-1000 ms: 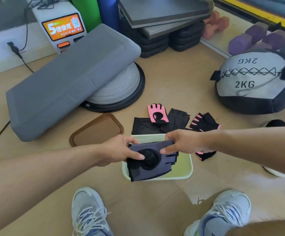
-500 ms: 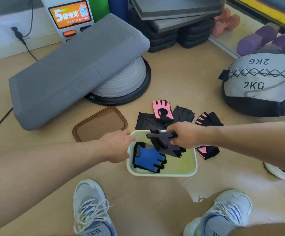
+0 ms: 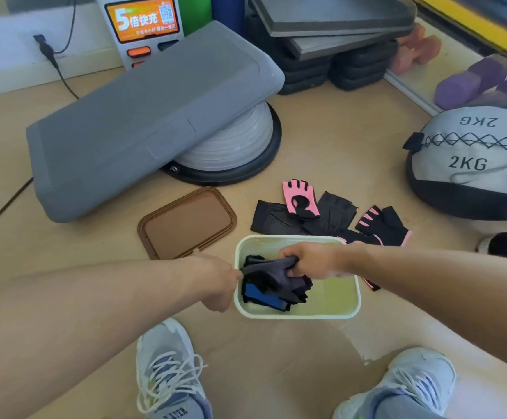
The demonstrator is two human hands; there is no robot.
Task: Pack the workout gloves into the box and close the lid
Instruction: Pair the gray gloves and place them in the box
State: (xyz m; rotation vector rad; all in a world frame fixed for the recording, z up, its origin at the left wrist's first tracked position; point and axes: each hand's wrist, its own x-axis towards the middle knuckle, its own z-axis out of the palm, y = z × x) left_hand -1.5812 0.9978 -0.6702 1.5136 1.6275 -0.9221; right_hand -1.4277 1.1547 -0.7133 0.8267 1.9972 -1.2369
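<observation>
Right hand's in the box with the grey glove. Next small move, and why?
Probably let go: the right hand holds the grey glove low inside the box, over the blue glove, so it looks placed. Then reach for the gloves on the floor beyond the box. The left hand rests at the rim; the brown lid lies off.

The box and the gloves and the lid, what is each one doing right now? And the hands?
Box: open, on the floor, partly filled.
Lid: off, flat on the floor beside the box.
Grey glove: held inside the box, over the blue one.
Blue glove: lying in the box.
Pink and black gloves: unpacked, piled behind the box.
Right hand: gripping the grey glove.
Left hand: at the box's rim.
</observation>
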